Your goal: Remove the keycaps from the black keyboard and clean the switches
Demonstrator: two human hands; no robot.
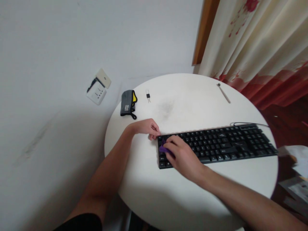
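Note:
A black keyboard [223, 149] lies across the white round table, its left end under my hands. My right hand [184, 157] is closed on a small purple cloth [164, 149], pressed against the keys at the left end. Part of the cloth is hidden beneath my fingers. My left hand [149, 127] has its fingers curled in, with thumb and fingertips pinching at the keyboard's upper left corner.
A folded grey cloth [126, 102] with black trim and a yellow inside lies at the table's left edge. Beside it is a black binder clip [148, 96]. A slim brush-like stick [224, 93] rests at the far right. The keyboard cable [250, 123] loops behind the keyboard.

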